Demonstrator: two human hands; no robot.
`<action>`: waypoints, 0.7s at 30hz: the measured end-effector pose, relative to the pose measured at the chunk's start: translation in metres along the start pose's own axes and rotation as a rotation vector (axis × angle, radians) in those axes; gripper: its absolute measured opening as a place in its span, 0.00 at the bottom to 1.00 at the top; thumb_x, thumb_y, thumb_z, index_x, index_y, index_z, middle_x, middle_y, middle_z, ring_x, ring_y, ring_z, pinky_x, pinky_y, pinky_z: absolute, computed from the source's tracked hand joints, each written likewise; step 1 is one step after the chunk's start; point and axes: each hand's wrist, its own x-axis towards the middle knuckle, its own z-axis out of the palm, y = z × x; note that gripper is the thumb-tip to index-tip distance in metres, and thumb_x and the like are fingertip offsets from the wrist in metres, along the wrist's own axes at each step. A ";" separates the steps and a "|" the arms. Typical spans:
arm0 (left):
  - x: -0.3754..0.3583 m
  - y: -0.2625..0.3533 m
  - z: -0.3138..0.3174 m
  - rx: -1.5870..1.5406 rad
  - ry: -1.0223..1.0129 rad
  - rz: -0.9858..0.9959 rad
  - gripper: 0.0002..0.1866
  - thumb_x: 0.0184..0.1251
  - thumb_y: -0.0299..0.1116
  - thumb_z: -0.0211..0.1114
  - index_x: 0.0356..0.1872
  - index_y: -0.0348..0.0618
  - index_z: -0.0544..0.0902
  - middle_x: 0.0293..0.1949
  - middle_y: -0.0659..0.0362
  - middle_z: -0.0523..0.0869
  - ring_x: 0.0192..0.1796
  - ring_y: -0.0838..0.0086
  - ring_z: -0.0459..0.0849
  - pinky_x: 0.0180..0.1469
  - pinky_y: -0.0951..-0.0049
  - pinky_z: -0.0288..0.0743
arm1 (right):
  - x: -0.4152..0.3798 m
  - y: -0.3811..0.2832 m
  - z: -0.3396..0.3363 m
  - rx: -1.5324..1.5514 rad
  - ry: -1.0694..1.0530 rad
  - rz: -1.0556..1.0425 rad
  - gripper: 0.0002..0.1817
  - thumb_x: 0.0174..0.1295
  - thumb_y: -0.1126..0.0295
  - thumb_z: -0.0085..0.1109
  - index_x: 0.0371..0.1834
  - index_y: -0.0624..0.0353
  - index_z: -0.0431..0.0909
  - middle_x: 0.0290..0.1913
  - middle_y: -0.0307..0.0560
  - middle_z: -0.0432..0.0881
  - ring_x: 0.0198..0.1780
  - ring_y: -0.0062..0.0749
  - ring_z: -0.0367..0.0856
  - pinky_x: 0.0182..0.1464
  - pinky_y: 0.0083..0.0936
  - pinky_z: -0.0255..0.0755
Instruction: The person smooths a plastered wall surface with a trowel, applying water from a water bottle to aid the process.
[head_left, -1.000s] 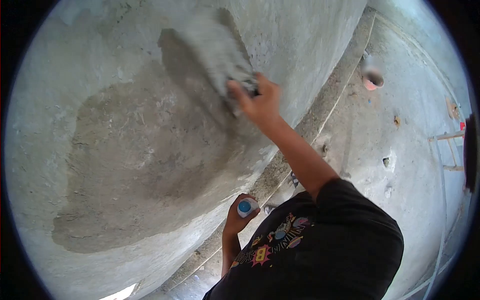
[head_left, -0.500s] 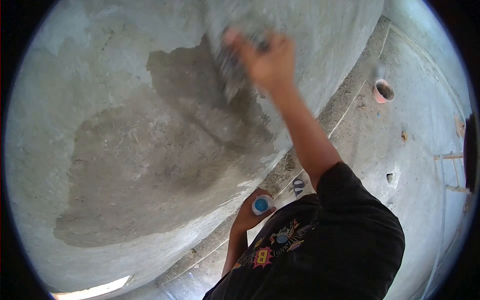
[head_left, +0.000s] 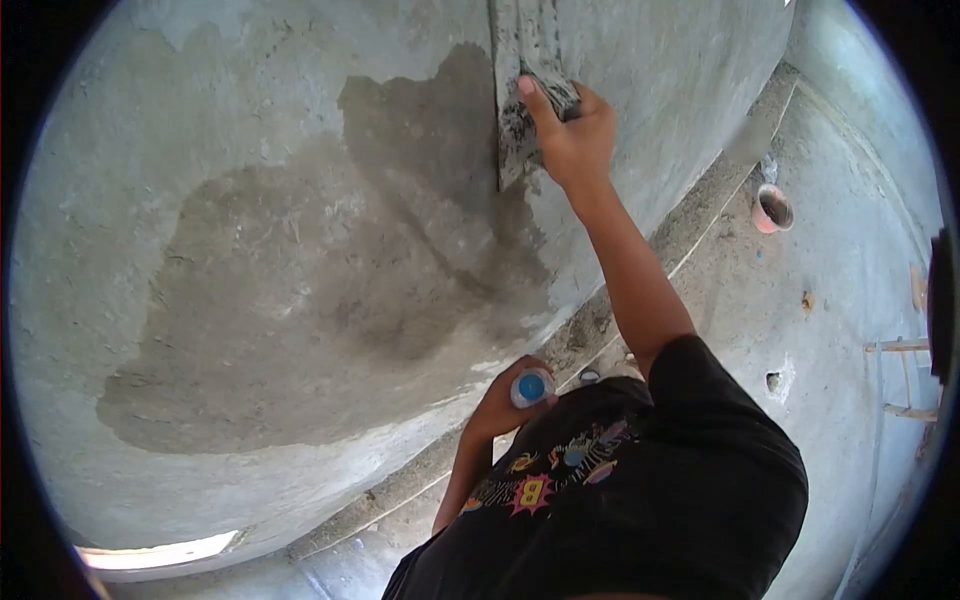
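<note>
My right hand (head_left: 578,130) is closed round the handle of a plastering trowel (head_left: 513,130), thumb along its top. The long, plaster-smeared blade lies against or very close to the grey wall (head_left: 230,90), at the right edge of a darker, damp-looking patch (head_left: 290,300). Low by my waist, my left hand (head_left: 495,405) grips a clear plastic bottle (head_left: 521,399) with a blue cap; its fingers wrap round the sides and the cap faces up. Much of the bottle's body is hidden under the cap and hand.
A reddish bucket (head_left: 773,212) stands on the floor at right. Rough debris (head_left: 690,215) runs along the wall's foot. A wooden-runged ladder-like frame (head_left: 905,345) is at far right. A bright opening (head_left: 160,550) shows at lower left.
The trowel, blurred and slanted before, is now sharp and nearly vertical in view, slightly farther right with my right hand. My left hand keeps the bottle; the whole view has shifted a little.
</note>
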 end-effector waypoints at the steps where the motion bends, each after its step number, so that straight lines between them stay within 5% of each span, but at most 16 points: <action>1: -0.002 -0.004 0.000 -0.049 0.005 -0.030 0.19 0.56 0.27 0.75 0.47 0.44 0.78 0.44 0.61 0.82 0.50 0.74 0.80 0.53 0.72 0.72 | 0.001 -0.003 -0.002 -0.088 -0.020 0.012 0.22 0.58 0.53 0.72 0.40 0.65 0.86 0.22 0.41 0.83 0.21 0.16 0.74 0.24 0.21 0.69; 2: 0.005 -0.005 -0.001 -0.095 0.013 -0.043 0.18 0.56 0.27 0.75 0.47 0.44 0.78 0.43 0.61 0.82 0.49 0.74 0.80 0.53 0.72 0.72 | -0.009 -0.004 0.000 -0.087 -0.019 -0.002 0.22 0.58 0.53 0.72 0.40 0.65 0.86 0.22 0.41 0.83 0.21 0.16 0.74 0.24 0.21 0.69; 4: 0.009 0.002 -0.001 -0.052 0.013 -0.058 0.18 0.56 0.28 0.75 0.47 0.44 0.78 0.44 0.61 0.82 0.49 0.74 0.80 0.54 0.71 0.72 | -0.045 0.004 0.008 -0.292 -0.347 -0.268 0.22 0.59 0.53 0.71 0.38 0.65 0.85 0.22 0.39 0.83 0.22 0.17 0.75 0.25 0.22 0.70; 7: 0.009 -0.004 0.000 -0.024 0.006 -0.006 0.19 0.56 0.28 0.75 0.47 0.44 0.78 0.45 0.60 0.82 0.50 0.73 0.80 0.54 0.71 0.72 | -0.042 0.014 0.000 -0.446 -0.375 -0.276 0.24 0.57 0.51 0.72 0.36 0.66 0.85 0.23 0.38 0.84 0.22 0.17 0.75 0.25 0.22 0.70; 9: 0.015 -0.004 -0.002 -0.028 -0.003 0.013 0.19 0.56 0.28 0.75 0.47 0.44 0.78 0.45 0.60 0.82 0.50 0.73 0.80 0.54 0.71 0.72 | -0.004 0.008 0.007 -0.050 -0.044 -0.017 0.26 0.56 0.45 0.70 0.29 0.63 0.84 0.16 0.45 0.78 0.17 0.23 0.73 0.22 0.25 0.69; 13: 0.001 0.002 -0.002 -0.028 0.002 -0.035 0.19 0.57 0.27 0.74 0.48 0.44 0.77 0.45 0.60 0.82 0.50 0.74 0.80 0.54 0.72 0.72 | 0.019 -0.026 0.008 -0.076 0.015 -0.088 0.26 0.55 0.46 0.72 0.28 0.64 0.84 0.15 0.46 0.77 0.17 0.23 0.73 0.21 0.26 0.68; 18: 0.013 -0.004 -0.005 -0.030 0.008 -0.035 0.19 0.57 0.27 0.75 0.48 0.44 0.77 0.45 0.61 0.82 0.50 0.74 0.80 0.54 0.72 0.72 | -0.025 -0.005 0.017 -0.277 -0.178 -0.316 0.24 0.56 0.50 0.71 0.29 0.65 0.84 0.14 0.44 0.77 0.17 0.21 0.72 0.20 0.26 0.67; 21: 0.014 -0.003 -0.006 -0.022 0.018 -0.028 0.19 0.57 0.28 0.75 0.48 0.44 0.78 0.45 0.61 0.82 0.50 0.74 0.80 0.54 0.72 0.72 | 0.009 -0.011 0.009 -0.115 0.024 -0.228 0.23 0.57 0.51 0.72 0.32 0.66 0.84 0.16 0.44 0.79 0.19 0.20 0.73 0.24 0.26 0.69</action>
